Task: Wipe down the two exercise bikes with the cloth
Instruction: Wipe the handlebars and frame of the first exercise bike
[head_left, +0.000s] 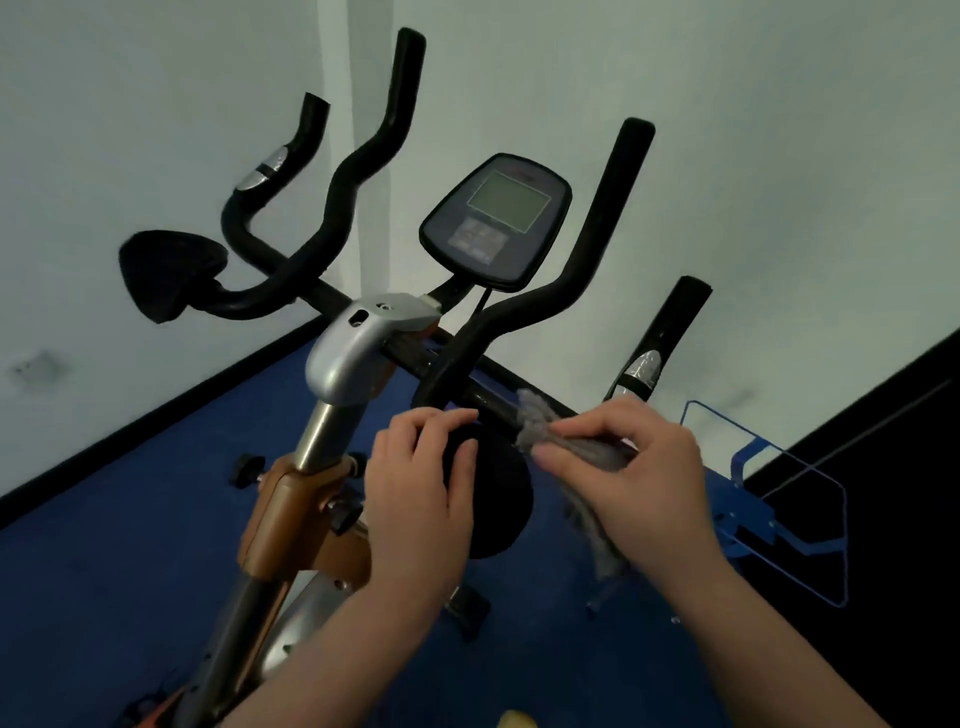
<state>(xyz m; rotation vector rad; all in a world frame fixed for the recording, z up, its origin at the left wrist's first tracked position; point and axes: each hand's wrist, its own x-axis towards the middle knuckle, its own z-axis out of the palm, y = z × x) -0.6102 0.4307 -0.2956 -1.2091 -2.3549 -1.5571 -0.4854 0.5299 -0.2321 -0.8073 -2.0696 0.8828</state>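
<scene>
An exercise bike (358, 343) with an orange and silver stem, black handlebars and a console (496, 221) with a grey screen stands in front of me. My left hand (415, 483) grips a round black elbow pad (493, 499) on the right side of the handlebar. My right hand (631, 473) pinches a grey cloth (540, 423) bunched against the black crossbar just right of the pad. More cloth hangs down below that hand. Only one bike is in view.
A second black elbow pad (166, 273) sits at the left end of the bars. A blue metal frame (769, 499) stands on the blue floor (104, 545) at the right. White walls close off the corner behind the bike.
</scene>
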